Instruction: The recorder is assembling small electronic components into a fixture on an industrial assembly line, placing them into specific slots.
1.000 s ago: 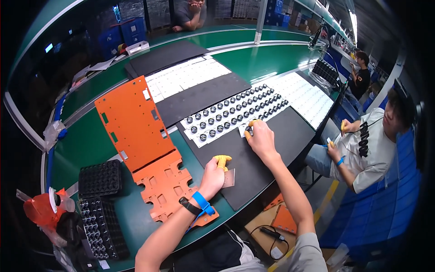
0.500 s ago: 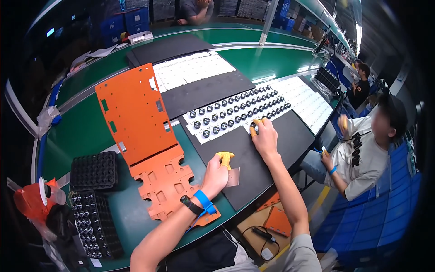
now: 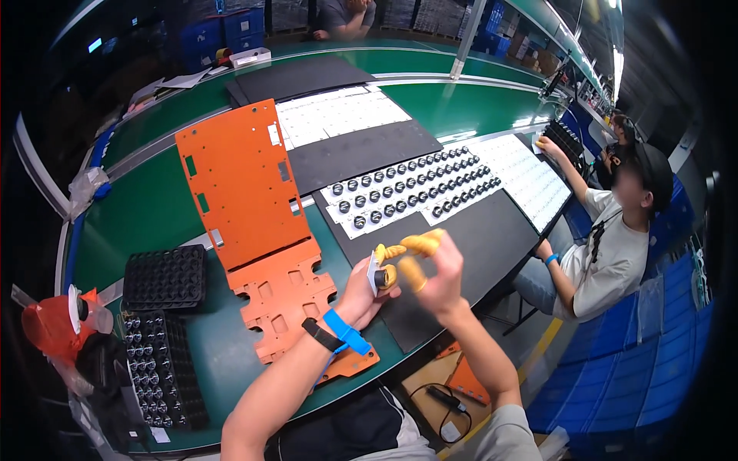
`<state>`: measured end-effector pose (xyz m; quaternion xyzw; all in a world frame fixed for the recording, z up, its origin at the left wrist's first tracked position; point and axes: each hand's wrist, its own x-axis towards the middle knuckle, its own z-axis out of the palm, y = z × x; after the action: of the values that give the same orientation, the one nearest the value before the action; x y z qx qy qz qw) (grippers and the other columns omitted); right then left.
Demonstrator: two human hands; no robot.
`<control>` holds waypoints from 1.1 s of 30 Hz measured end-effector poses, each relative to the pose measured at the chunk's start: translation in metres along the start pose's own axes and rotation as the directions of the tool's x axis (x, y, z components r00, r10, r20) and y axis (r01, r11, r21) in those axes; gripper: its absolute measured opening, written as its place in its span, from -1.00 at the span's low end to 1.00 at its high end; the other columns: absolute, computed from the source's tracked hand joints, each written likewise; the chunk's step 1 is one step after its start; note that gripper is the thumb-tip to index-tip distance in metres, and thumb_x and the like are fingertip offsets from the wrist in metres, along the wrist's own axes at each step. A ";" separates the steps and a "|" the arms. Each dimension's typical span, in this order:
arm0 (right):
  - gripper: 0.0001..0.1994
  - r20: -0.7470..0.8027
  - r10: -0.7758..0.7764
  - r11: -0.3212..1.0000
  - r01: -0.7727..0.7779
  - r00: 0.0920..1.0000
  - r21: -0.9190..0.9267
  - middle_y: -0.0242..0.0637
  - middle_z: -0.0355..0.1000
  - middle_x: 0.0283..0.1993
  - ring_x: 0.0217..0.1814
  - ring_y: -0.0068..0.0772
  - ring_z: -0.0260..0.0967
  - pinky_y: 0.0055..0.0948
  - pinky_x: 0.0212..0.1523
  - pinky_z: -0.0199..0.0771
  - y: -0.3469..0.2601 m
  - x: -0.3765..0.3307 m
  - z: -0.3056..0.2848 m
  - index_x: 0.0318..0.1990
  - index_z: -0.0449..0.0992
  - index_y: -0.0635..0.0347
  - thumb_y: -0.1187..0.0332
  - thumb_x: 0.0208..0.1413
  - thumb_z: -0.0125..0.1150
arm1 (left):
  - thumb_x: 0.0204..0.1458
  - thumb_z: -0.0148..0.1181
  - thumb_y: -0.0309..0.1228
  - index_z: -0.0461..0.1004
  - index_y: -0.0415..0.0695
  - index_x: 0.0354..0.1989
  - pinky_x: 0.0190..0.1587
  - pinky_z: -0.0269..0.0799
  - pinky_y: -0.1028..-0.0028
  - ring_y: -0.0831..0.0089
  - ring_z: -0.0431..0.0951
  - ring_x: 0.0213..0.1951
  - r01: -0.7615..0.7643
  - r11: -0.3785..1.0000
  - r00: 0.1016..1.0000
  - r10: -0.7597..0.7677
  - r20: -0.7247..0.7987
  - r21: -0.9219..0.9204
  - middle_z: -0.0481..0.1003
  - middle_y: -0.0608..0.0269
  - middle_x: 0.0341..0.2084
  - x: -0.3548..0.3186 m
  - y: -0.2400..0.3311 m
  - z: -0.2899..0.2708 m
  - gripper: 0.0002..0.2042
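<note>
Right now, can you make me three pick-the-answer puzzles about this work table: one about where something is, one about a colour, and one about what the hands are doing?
1. Where is the black tray of small round parts?
A. at the person's left
B. on the far belt
C. in a co-worker's lap

2. What colour is the big flat plate?
A. white
B. orange
C. yellow

3. What are the left hand and right hand doing?
A. lying flat on the table
B. raised together around a small part
C. hidden from view

Answers: 1 A, the tray sits at the table's near left edge. 2 B, the plate is plainly orange. 3 B, both hands meet above the black mat.
</note>
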<state>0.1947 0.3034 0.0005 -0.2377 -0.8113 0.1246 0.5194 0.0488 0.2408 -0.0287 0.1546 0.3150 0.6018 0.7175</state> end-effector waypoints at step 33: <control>-0.69 0.162 0.207 0.793 -0.068 0.965 -0.606 -0.18 0.44 -0.16 -0.03 -0.10 0.42 -0.19 -0.06 0.53 0.103 0.014 0.000 -0.14 0.60 0.22 0.34 -0.05 0.45 | 0.37 -0.35 0.24 0.45 -0.18 0.15 -0.25 0.44 0.48 0.59 0.41 -0.43 0.003 0.973 0.999 0.007 -0.043 0.232 0.53 0.26 -0.23 0.014 0.002 -0.006 -0.30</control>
<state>0.2164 0.3988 -0.0346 -0.4318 -0.8421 -0.0731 0.3149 0.0440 0.2540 -0.0357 0.2245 0.3982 0.5648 0.6870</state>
